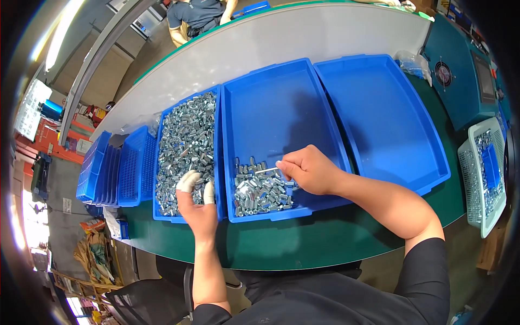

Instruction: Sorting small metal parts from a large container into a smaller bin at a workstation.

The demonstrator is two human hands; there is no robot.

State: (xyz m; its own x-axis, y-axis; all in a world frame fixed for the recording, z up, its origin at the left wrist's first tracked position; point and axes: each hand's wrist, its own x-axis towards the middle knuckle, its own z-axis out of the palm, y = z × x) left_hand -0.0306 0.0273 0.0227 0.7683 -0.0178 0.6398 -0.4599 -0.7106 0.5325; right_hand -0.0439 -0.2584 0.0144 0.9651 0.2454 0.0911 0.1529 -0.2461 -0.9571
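My left hand (197, 208), with white covers on its fingertips, is over the near right part of the left blue tray (157, 214). Its thumb and fingers are apart, and I see nothing held between them. Small silvery metal pieces (187, 132), short and nut-like, fill that tray. Pinched in my right hand (310, 169) is a thin metal rod (267, 170), pointing left over the middle blue tray (281, 108). Below the rod, a loose heap of the same metal pieces (262, 194) lies in that tray's near left corner, with several more in a row just above it.
A third blue tray (390, 108) stands at the right on the green table (260, 246). Blue baskets (135, 168) stand at the left. A pale green basket (472, 179) of metal parts is by the right edge, below a teal machine (455, 65). Another person (197, 16) sits beyond the grey partition.
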